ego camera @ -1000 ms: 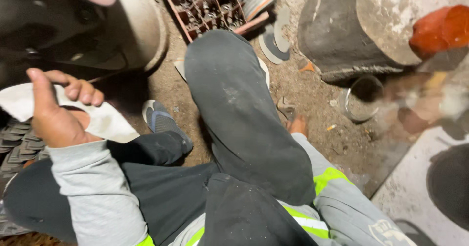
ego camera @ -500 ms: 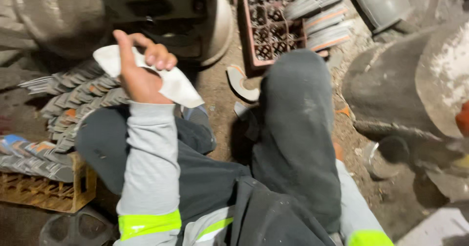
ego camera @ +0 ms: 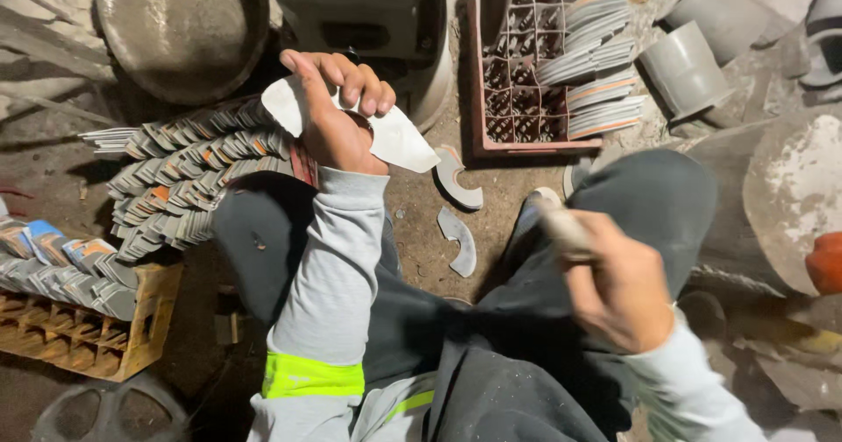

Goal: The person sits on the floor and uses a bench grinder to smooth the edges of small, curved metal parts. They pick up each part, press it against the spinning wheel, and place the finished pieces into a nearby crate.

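My left hand [ego camera: 338, 117] is raised in front of me and grips a flat white crescent-shaped cut-out piece [ego camera: 399, 139]. My right hand [ego camera: 618, 288] is lower, over my right knee, and closed around a pale handle-like tool [ego camera: 561, 227] that is blurred. Beside my left hand lies a big fanned stack of similar flat grey and orange pieces [ego camera: 189, 170]. Two loose curved pieces [ego camera: 460, 179] lie on the dirt floor between my legs. I sit with dark trousers and a grey sleeve with a yellow reflective band.
A red crate [ego camera: 491, 100] holds stacked pieces [ego camera: 596, 65] at the upper right. A yellow crate [ego camera: 96, 337] with more pieces stands at the left. A round metal pan [ego camera: 180, 21], grey pipes [ego camera: 688, 69] and a large drum [ego camera: 789, 196] surround me.
The view has swung left and down. My left hand with the white piece has moved toward the middle, and my right hand with the tool has come into view.
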